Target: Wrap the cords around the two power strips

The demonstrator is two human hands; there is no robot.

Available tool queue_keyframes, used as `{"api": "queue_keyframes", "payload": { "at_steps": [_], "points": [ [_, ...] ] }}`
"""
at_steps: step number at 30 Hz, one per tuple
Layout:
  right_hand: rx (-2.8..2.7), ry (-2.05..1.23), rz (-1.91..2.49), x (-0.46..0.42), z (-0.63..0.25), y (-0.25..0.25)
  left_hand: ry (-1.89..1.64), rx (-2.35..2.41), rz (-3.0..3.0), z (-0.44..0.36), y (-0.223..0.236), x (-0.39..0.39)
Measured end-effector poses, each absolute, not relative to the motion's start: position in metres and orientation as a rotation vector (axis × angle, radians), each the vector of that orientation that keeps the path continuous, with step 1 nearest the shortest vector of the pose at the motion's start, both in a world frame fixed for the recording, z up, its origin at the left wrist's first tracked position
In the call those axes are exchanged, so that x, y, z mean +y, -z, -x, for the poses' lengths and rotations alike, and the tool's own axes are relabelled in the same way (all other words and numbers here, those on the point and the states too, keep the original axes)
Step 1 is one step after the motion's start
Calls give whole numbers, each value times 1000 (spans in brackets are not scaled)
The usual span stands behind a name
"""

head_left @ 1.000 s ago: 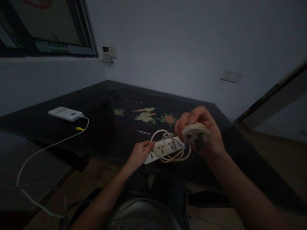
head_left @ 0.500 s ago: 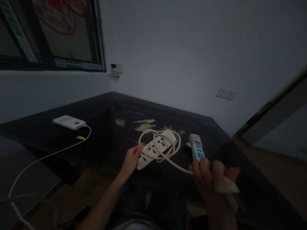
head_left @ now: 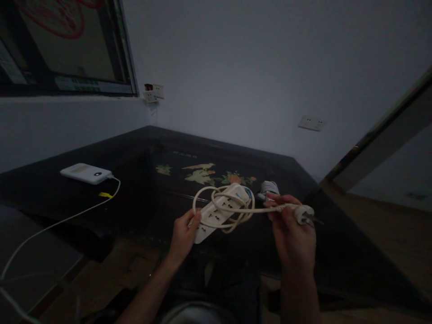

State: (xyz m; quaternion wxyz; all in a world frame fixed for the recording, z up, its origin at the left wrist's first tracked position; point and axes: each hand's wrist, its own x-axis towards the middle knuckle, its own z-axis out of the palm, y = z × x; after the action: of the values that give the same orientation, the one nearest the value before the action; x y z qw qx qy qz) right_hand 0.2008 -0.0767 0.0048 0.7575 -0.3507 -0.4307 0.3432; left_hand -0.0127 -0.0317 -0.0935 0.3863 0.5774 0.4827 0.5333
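Observation:
My left hand (head_left: 185, 234) pinches the near end of a white power strip (head_left: 216, 213) and a loop of its cord. Loose coils of the cream cord (head_left: 236, 209) lie around the strip, and one stretch runs right to my right hand (head_left: 292, 225). That hand is closed on the cord close to its plug (head_left: 304, 214), whose prongs point right. Just behind my right fingers lies a second power strip (head_left: 270, 188) with its cord wound round it; my hand hides most of it.
A dark table (head_left: 141, 193) with a bird-and-flower pattern is below my hands. A white power bank (head_left: 86, 173) with a cable (head_left: 67, 219) and a yellow tag (head_left: 105, 195) lies at left. Wall sockets (head_left: 311, 123) sit on the wall behind.
My right hand has turned over and risen, so the plug now shows pointing right. The cord between my hands is straighter and more level. The view has shifted slightly right.

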Motion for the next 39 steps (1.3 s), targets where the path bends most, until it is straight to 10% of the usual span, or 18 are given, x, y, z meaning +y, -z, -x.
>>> {"api": "queue_keyframes", "payload": {
  "at_steps": [39],
  "points": [
    [-1553, -829, 1010, -79, -183, 3, -1188, 1205, -1540, 5, 94, -24]
  ]
}}
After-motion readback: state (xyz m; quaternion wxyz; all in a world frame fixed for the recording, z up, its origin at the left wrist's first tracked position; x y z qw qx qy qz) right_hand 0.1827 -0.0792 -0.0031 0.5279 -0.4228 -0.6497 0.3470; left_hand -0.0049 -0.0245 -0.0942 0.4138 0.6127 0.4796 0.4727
